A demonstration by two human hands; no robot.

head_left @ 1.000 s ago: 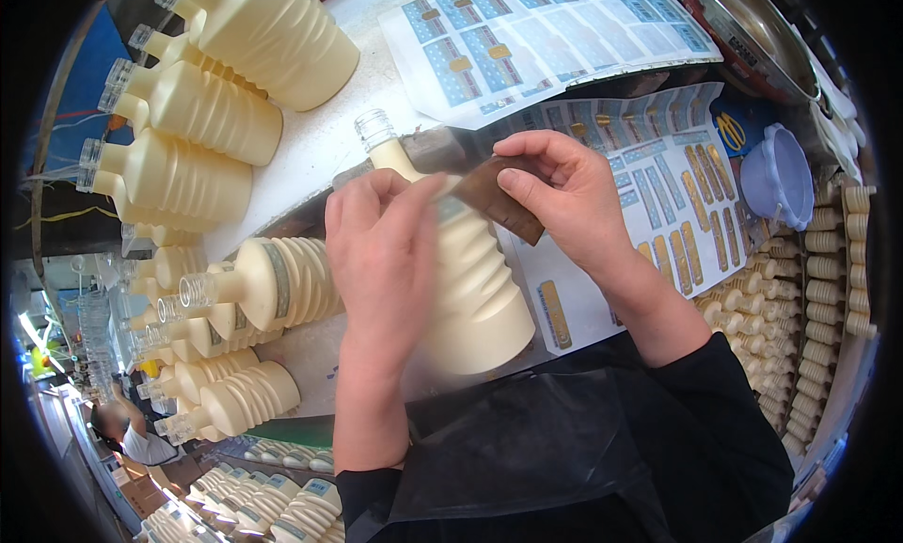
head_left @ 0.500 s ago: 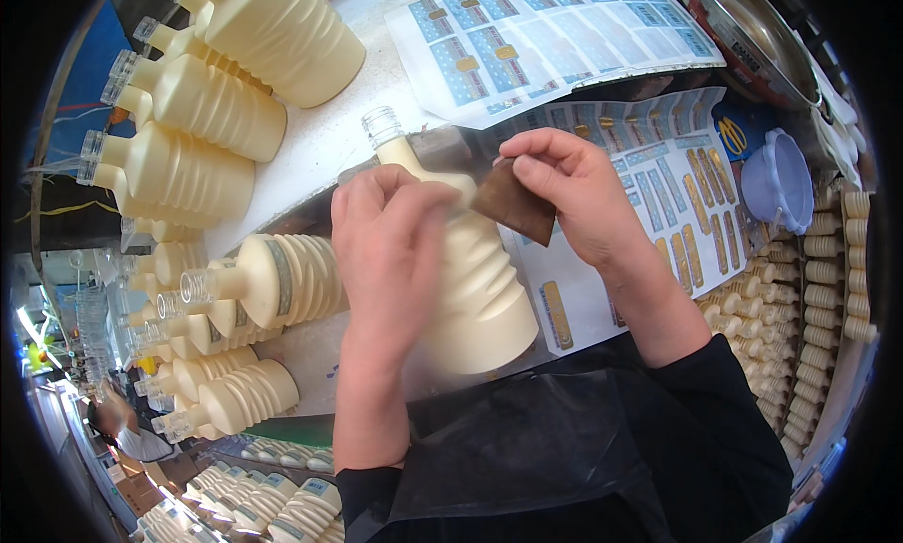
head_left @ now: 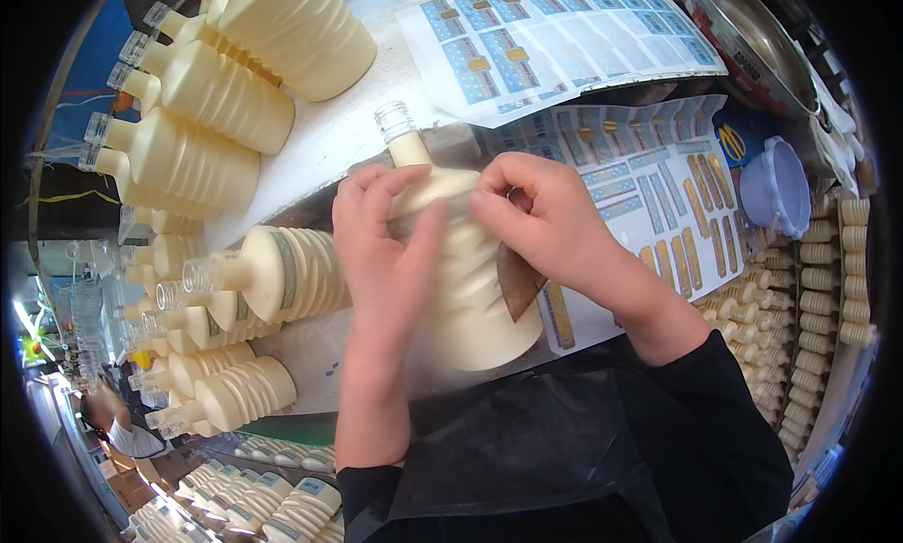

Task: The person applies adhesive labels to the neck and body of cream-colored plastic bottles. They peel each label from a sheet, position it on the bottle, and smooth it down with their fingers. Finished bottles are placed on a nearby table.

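A cream plastic bottle (head_left: pixel 480 331) with a ribbed body and clear threaded neck lies in front of me, neck pointing away. Across its shoulder runs a narrow greyish label strip (head_left: pixel 404 225). My left hand (head_left: pixel 381 242) grips the bottle's left shoulder, fingers curled over it, the blurred thumb on the strip. At the strip's other end my right hand (head_left: pixel 555 214) presses with pinched thumb and forefinger. The same hand keeps a thin brown flat scraper (head_left: pixel 519 281) in its curled fingers, hanging down over the bottle's right side.
Bare cream bottles (head_left: pixel 216 96) stand at the upper left. Bottles with shoulder strips (head_left: pixel 282 275) lie to the left. Label sheets (head_left: pixel 564 44) cover the far bench and right side. A lilac bucket (head_left: pixel 779 181), a metal basin (head_left: pixel 752 35) and stacked bottles (head_left: pixel 818 308) are farther right.
My right hand has come down and left onto the bottle's shoulder, and the brown scraper has swung lower. My left thumb has spread away from its fingers. The strip now shows between both hands.
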